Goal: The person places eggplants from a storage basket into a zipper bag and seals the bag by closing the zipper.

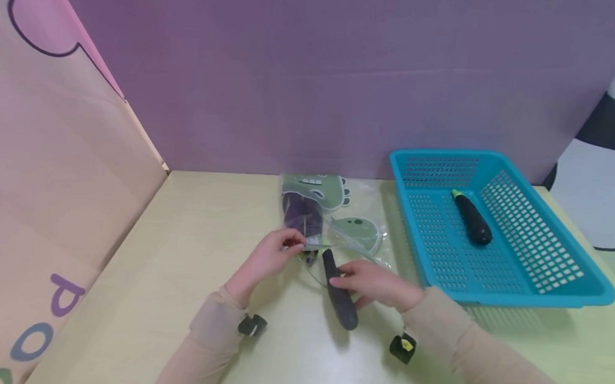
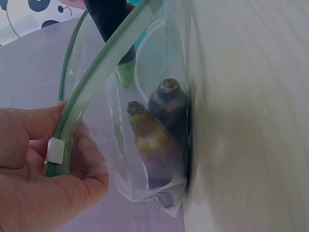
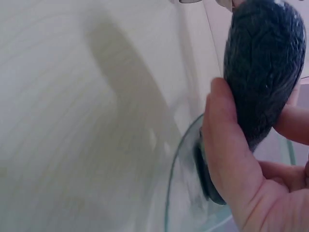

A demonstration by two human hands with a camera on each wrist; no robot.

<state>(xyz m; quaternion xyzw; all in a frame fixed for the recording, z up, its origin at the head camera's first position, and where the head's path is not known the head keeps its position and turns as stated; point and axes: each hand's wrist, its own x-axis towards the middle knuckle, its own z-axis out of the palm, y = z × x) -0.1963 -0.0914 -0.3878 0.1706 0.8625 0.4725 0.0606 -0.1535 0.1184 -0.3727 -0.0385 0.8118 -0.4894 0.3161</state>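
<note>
A clear zip bag (image 1: pixel 363 190) printed with green cartoon shapes lies on the table, its mouth held apart. My left hand (image 1: pixel 277 250) pinches the green zip rim beside a white slider (image 2: pixel 56 151). Two eggplants (image 2: pixel 157 150) rest inside the bag, stem ends toward the opening. My right hand (image 1: pixel 376 283) grips another dark eggplant (image 3: pixel 263 63) around its middle. This eggplant tilts, with its narrow green stem end at the bag's mouth and its thick end toward me. In the left wrist view, that stem end appears behind the green rim.
To the right stands a turquoise perforated basket (image 1: pixel 415 245), with one eggplant (image 1: pixel 474 218) in it. A purple wall (image 1: pixel 319 87) rises behind the pale wooden table (image 1: pixel 189 220). A printed panel (image 1: pixel 40 158) borders the left side.
</note>
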